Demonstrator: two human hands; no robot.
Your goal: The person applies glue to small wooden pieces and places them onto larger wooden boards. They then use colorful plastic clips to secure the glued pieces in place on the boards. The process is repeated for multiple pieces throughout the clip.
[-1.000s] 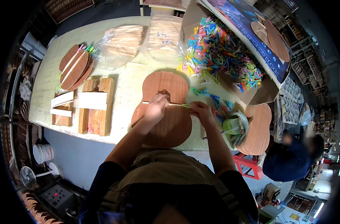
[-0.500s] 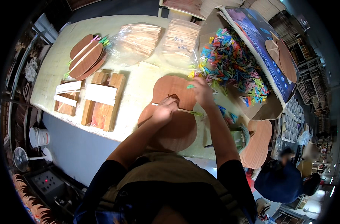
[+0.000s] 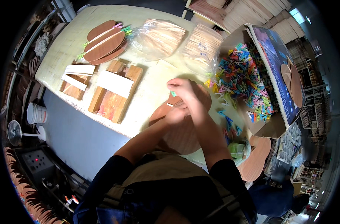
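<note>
A thin brown guitar-shaped wooden plate (image 3: pixel 182 139) lies on the pale table in front of me. My left hand (image 3: pixel 176 115) is closed at its middle, where the pale end of a narrow wooden strip (image 3: pixel 170 105) sticks out beside the fingers. Most of that strip is hidden under my hands. Crossing over the left wrist, my right hand (image 3: pixel 183 90) pinches a small green clothespin (image 3: pixel 173 93) near the plate's left edge, just above the strip's end.
A large cardboard box (image 3: pixel 269 128) of colourful clothespins stands at the right, several loose ones (image 3: pixel 226 118) beside it. Wooden blocks (image 3: pixel 127 98) with white strips are at the left. Bagged wood strips (image 3: pixel 160 39) and clamped brown plates (image 3: pixel 104 46) lie behind. A person (image 3: pixel 270 198) is at lower right.
My right hand has moved left across the plate with the green clothespin, from its right side to over the left hand. The view has shifted and the plate appears turned.
</note>
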